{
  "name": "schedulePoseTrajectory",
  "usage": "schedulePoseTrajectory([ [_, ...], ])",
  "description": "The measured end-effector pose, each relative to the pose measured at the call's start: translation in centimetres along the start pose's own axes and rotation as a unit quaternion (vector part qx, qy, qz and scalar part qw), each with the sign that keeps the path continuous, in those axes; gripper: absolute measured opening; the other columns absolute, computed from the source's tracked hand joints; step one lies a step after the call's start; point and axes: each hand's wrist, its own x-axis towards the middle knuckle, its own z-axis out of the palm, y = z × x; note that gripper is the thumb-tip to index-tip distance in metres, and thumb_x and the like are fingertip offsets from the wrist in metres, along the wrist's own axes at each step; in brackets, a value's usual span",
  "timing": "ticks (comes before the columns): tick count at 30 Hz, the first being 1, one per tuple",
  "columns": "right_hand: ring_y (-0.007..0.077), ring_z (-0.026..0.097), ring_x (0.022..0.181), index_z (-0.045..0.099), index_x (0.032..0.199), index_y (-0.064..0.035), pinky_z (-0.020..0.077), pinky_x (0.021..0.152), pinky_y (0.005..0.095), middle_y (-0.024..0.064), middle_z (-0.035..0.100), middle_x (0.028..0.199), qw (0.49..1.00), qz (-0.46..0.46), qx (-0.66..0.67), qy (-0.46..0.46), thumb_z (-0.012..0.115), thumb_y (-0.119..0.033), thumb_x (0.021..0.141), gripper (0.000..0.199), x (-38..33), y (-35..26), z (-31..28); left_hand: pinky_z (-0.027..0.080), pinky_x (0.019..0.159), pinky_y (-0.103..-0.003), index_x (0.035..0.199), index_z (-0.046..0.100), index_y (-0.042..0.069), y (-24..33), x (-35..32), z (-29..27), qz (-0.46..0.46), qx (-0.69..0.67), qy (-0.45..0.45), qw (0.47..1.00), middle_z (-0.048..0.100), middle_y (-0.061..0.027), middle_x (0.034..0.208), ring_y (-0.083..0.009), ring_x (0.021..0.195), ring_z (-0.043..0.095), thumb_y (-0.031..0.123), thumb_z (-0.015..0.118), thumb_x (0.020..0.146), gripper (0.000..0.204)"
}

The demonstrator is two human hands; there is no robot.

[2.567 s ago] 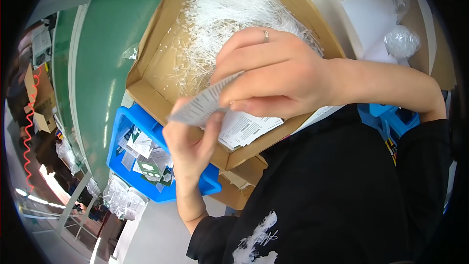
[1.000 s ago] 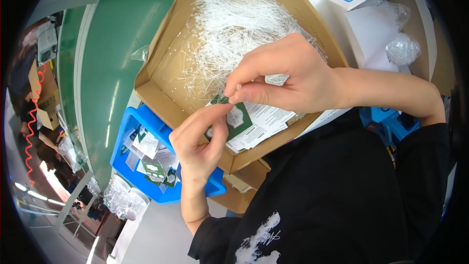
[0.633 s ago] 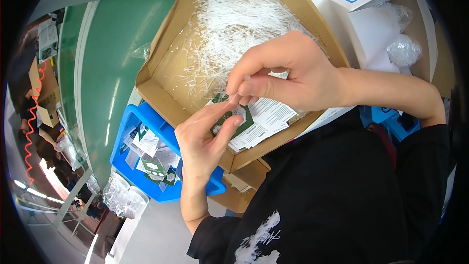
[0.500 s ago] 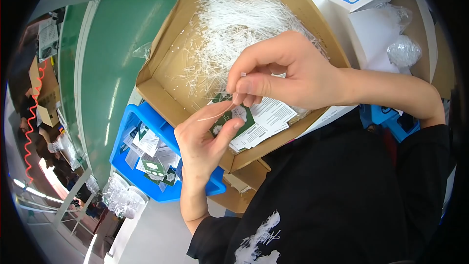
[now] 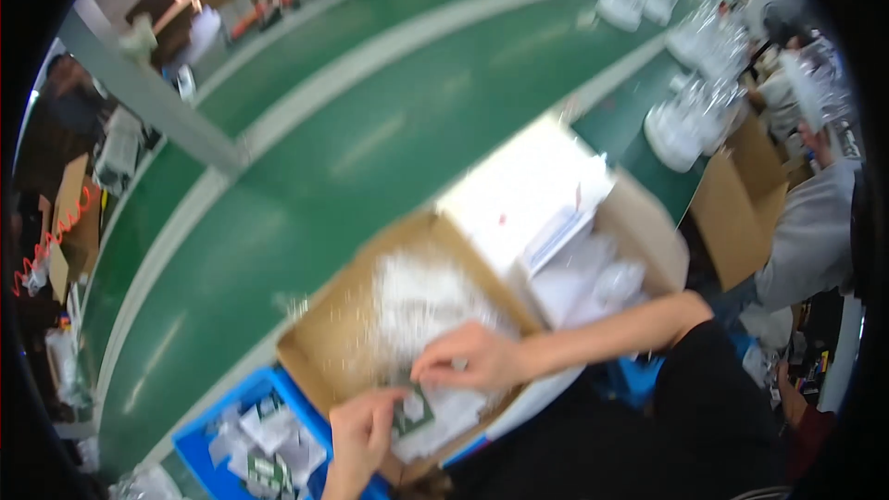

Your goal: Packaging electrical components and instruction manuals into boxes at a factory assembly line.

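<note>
Motion smears the view. My right hand [image 5: 477, 356] is over a cardboard box [image 5: 319, 324], its thumb and fingertips pinched together. Half a second ago a thin, clear plastic tag pin showed in that pinch; now the strand is too blurred to see. Just left and nearer, my left hand [image 5: 363, 431] has thumb and forefinger drawn together, pointing at the right fingertips; what they hold cannot be made out. Behind my hands in the box lies a heap of white plastic pins [image 5: 421, 292]. A green card [image 5: 414, 410] and white cards [image 5: 444, 428] lie beneath them.
At left stands a blue bin [image 5: 199, 440] of cards. Beyond runs a green conveyor belt [image 5: 370, 167]. Right of the box are a white surface [image 5: 519, 185], a small white carton [image 5: 558, 241] and crumpled plastic [image 5: 619, 282]. A co-worker's sleeve [image 5: 815, 231] is at far right beside an open carton [image 5: 741, 204].
The view has swung up and right, showing more of the belt and a co-worker. My hands and the box now appear lower. My left thumb and forefinger have come closer together.
</note>
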Motion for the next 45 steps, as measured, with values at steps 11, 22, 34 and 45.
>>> schedulePoseTrajectory([
  [11,0.0108,0.057,0.067,0.065,0.103,-0.0008,0.0472,0.060,0.0261,0.0041,0.060,0.075,0.998,-0.037,-0.057,-0.010,0.062,-0.012,0.094,0.014,0.3,0.9,0.9,0.044,0.055,-0.027,0.103,0.071,0.001,-0.5,-0.2,0.2,0.005,-0.032,-0.007,0.999,0.064,-0.0064,0.072,-0.0086,0.062,0.055,0.011,0.054,0.098,0.020],
  [22,0.0182,0.061,0.068,0.068,0.090,-0.0060,0.0493,0.059,0.0299,0.0071,0.064,0.082,0.987,-0.138,-0.077,-0.019,0.067,-0.008,0.086,0.005,0.3,1.9,0.8,0.046,0.055,-0.037,0.086,0.067,0.002,0.5,1.3,0.6,0.018,0.025,-0.097,0.995,0.059,-0.0193,0.067,-0.0235,0.057,0.058,0.017,0.061,0.096,0.019],
  [34,0.0252,0.059,0.066,0.062,0.083,-0.0074,0.0472,0.059,0.0357,0.0082,0.059,0.073,0.990,-0.075,-0.120,0.022,0.065,-0.014,0.083,0.008,0.0,2.4,1.3,0.053,0.063,-0.028,0.129,0.059,0.008,-3.9,-0.1,1.5,0.008,0.087,0.009,0.996,0.072,-0.0108,0.093,-0.0147,0.071,0.066,0.011,0.072,0.088,0.043],
  [45,0.0184,0.058,0.059,0.058,0.078,-0.0071,0.0470,0.054,0.0309,0.0063,0.058,0.072,0.990,0.000,-0.141,0.027,0.068,-0.009,0.075,0.011,0.8,0.3,-0.1,0.052,0.060,-0.025,0.108,0.065,0.004,-1.5,0.8,1.1,0.040,0.023,0.031,0.998,0.073,-0.0109,0.090,-0.0151,0.073,0.071,0.005,0.076,0.081,0.029],
])
